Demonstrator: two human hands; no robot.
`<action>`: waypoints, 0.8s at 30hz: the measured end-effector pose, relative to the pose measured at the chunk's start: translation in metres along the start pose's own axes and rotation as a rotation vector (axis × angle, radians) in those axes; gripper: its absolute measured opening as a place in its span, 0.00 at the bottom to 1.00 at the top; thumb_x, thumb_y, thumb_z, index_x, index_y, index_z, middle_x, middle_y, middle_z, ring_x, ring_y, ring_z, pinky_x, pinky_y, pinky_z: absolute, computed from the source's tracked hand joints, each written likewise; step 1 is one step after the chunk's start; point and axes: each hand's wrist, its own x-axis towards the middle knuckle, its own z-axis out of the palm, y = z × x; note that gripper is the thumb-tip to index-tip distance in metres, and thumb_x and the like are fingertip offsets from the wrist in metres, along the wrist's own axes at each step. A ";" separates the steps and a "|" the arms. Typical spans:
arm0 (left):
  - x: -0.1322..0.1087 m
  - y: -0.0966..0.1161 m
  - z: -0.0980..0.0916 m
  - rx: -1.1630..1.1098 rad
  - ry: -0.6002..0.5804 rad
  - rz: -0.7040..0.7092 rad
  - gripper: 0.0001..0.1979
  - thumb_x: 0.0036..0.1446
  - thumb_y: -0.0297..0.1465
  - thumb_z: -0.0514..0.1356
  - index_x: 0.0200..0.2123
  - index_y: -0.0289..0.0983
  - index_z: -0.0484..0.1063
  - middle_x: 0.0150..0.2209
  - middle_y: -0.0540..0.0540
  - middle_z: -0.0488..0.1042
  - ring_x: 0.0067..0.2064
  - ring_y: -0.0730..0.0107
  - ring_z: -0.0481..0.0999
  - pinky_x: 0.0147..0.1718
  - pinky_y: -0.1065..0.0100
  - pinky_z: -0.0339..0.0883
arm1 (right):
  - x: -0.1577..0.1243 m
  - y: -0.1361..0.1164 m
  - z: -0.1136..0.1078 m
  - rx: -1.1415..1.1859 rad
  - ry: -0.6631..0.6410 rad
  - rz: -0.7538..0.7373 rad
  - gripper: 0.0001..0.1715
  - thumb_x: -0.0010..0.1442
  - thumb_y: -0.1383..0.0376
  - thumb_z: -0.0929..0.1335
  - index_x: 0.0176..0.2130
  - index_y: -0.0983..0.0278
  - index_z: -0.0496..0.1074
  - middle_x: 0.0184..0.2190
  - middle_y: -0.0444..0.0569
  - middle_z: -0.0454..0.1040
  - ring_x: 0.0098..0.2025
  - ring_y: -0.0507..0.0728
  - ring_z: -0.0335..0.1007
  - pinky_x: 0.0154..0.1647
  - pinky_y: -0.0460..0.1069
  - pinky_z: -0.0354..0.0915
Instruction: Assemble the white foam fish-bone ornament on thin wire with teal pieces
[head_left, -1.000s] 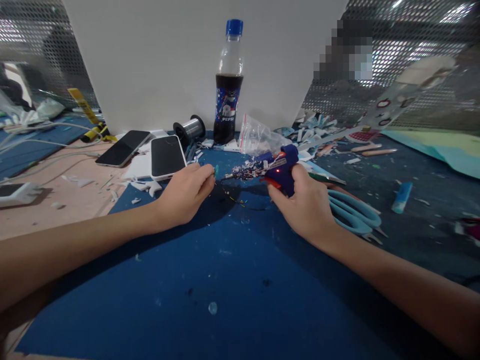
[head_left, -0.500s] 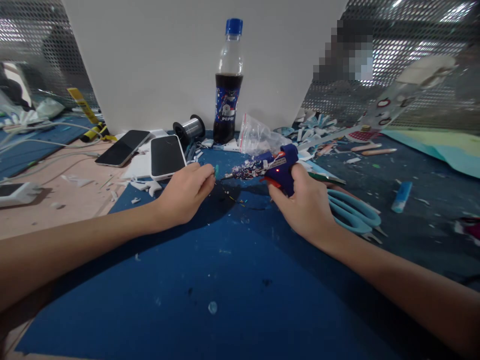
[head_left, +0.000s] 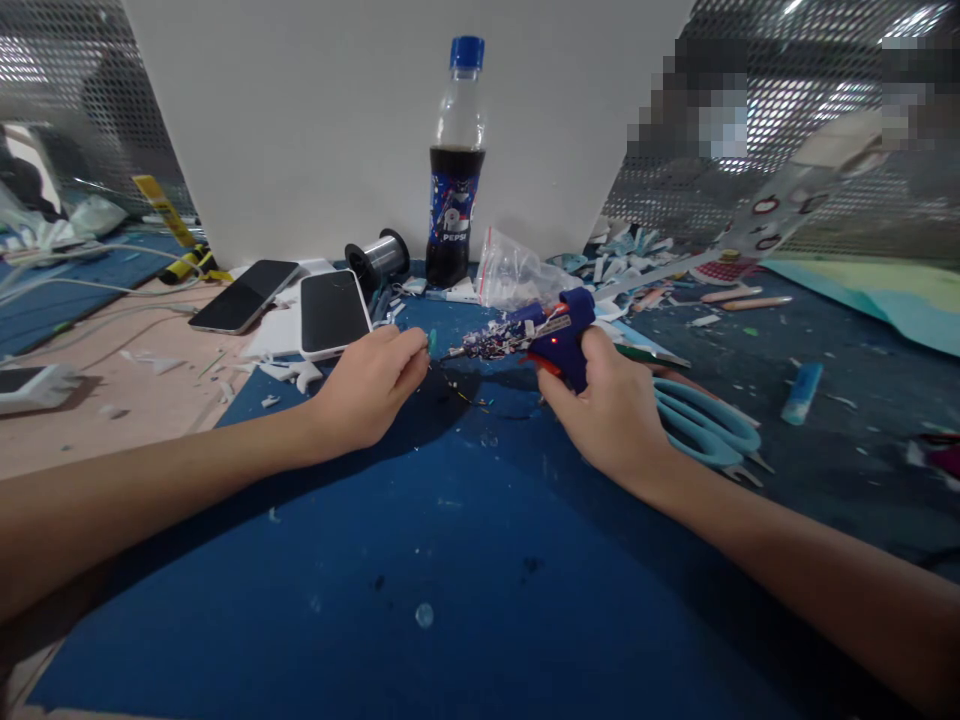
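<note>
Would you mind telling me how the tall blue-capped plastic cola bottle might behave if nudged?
The tall blue-capped plastic cola bottle is narrow and upright, so a high push would probably tip it. Dark liquid in its lower part likely steadies it. Being round, it may roll.

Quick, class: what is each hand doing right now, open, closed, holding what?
Left hand: closed, pinching a small green piece.
Right hand: closed on the blue glue gun.

glossy plastic glue gun (head_left: 559, 335), clear plastic bottle (head_left: 456, 165), matt blue mat (head_left: 465, 540)
</note>
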 end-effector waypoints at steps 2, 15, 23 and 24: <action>0.000 0.000 0.000 -0.003 0.002 -0.001 0.13 0.61 0.27 0.45 0.23 0.38 0.51 0.21 0.51 0.56 0.24 0.72 0.58 0.22 0.69 0.51 | 0.000 0.000 0.000 -0.004 0.004 -0.001 0.13 0.51 0.63 0.66 0.28 0.60 0.53 0.18 0.43 0.60 0.17 0.53 0.58 0.18 0.47 0.50; -0.001 -0.002 0.001 0.009 0.000 0.019 0.13 0.62 0.27 0.45 0.24 0.38 0.52 0.22 0.50 0.57 0.25 0.72 0.58 0.23 0.68 0.52 | 0.000 0.000 0.001 -0.037 0.058 -0.067 0.14 0.51 0.64 0.66 0.27 0.60 0.53 0.15 0.39 0.56 0.15 0.51 0.55 0.16 0.46 0.47; -0.001 0.000 0.001 0.026 0.006 0.034 0.11 0.62 0.27 0.45 0.25 0.38 0.55 0.23 0.50 0.57 0.26 0.71 0.59 0.24 0.68 0.53 | 0.000 0.001 0.001 -0.048 0.043 -0.048 0.14 0.51 0.63 0.66 0.28 0.60 0.53 0.16 0.40 0.56 0.15 0.51 0.54 0.17 0.47 0.48; -0.001 0.000 0.001 0.026 0.004 0.035 0.11 0.62 0.27 0.45 0.25 0.38 0.55 0.23 0.49 0.57 0.26 0.71 0.59 0.25 0.68 0.54 | 0.000 0.001 0.001 -0.047 0.037 -0.035 0.14 0.51 0.63 0.66 0.28 0.60 0.53 0.16 0.40 0.56 0.15 0.51 0.55 0.17 0.47 0.48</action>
